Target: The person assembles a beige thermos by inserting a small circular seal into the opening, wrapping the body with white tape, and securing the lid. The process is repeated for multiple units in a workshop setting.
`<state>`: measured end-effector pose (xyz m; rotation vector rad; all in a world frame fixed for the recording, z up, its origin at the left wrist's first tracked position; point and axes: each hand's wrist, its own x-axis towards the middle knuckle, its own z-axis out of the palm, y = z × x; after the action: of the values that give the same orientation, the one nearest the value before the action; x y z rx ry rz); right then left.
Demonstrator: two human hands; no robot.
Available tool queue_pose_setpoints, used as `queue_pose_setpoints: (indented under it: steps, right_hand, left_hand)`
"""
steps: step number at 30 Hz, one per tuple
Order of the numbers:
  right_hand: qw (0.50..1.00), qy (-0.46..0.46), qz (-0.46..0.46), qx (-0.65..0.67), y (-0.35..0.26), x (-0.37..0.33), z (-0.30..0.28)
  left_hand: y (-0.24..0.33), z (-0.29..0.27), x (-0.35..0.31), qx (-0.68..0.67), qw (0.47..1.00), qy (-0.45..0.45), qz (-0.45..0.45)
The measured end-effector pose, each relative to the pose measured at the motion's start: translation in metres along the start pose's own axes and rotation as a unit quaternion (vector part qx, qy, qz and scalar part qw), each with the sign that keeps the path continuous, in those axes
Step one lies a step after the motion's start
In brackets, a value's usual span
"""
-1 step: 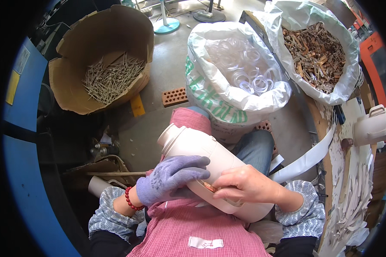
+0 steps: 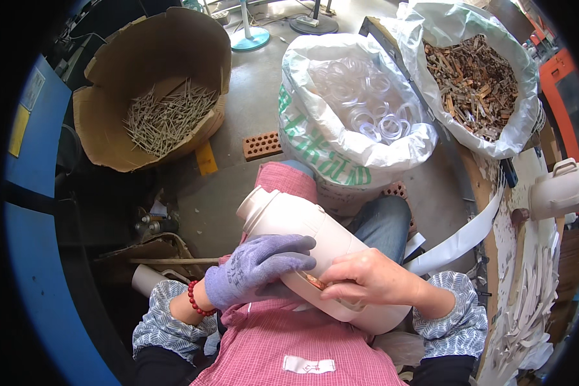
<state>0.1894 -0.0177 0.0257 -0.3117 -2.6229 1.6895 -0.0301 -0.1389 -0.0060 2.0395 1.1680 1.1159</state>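
Note:
A pale pink plastic jug shell [image 2: 302,222] with a flanged neck and a side handle [image 2: 341,310] lies slanted across my lap, its neck toward the far left. My left hand [image 2: 260,265], in a purple knit glove, holds it near the upper end of the handle, fingers stretched over the body. The left thumb is hidden. My bare right hand [image 2: 367,276] is closed in a pinch at the handle. A small copper-brown piece [image 2: 314,281] shows at its fingertips, beside the handle's upper end; most of the piece is hidden.
A cut-down cardboard drum [image 2: 103,138] holds thin pale sticks. One white sack [image 2: 379,151] contains clear plastic rings; another sack [image 2: 527,138] contains brown scraps. On the right bench, another jug shell [image 2: 560,192] stands near pale plastic trimmings [image 2: 527,309]. A perforated brick [image 2: 262,147] lies ahead.

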Motion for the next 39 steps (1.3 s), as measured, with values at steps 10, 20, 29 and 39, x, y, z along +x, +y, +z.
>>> queue_pose_setpoints:
  steps: [10,20,29,39]
  right_hand:
    - [0.927,0.209,-0.042,-0.308,-0.016,-0.033,0.021]
    - [0.858,0.487,0.16,0.015,0.018,-0.179,0.044]
    - [0.543,0.664,0.309,-0.411,0.122,-0.348,-0.135]
    - [0.709,0.585,0.246,-0.307,0.045,-0.282,-0.176]
  left_hand:
    - [-0.004,-0.003,0.047,0.092,0.988,-0.059,0.108]
    - [-0.014,0.028,0.093,-0.185,0.969,-0.141,-0.082]
    - [-0.04,0.108,0.228,0.053,0.977,-0.092,0.184]
    - [-0.092,0.151,0.33,-0.037,0.958,-0.179,-0.22]
